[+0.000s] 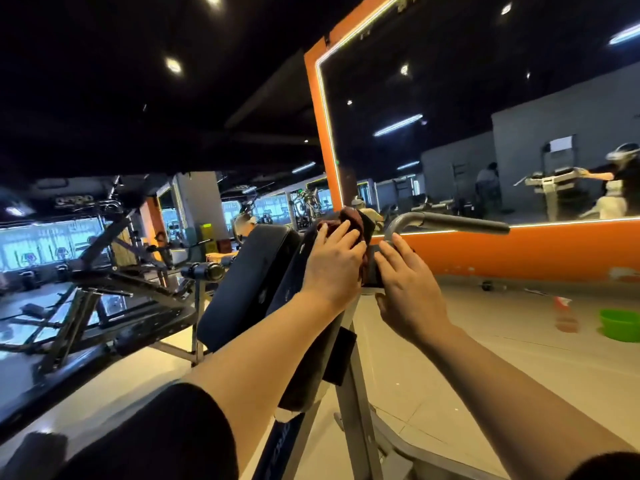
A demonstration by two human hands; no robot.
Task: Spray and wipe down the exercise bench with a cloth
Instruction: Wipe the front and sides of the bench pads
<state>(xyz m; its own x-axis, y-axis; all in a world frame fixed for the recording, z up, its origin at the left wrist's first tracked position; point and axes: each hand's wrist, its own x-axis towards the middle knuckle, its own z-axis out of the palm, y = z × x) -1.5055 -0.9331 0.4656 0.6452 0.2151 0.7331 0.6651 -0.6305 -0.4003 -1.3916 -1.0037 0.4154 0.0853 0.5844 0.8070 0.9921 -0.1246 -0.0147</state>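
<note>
Black short sleeves (166, 434) — bare forearms

A pale tiled floor (450, 368) carries the exercise bench (249, 282), whose grey metal legs (356, 393) stand on it in the foreground. To the right, near the orange wall base (519, 251), a green basin (621, 323) sits on the tiles, with a blurred orange-red object (564, 313) just beside it. Farther back, a small dark object (487, 285) lies by the wall.

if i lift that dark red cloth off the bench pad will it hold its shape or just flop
Probably flop: the cloth is bunched in soft folds under the left hand. It looks light and unlikely to slide on the bench pad.
</note>
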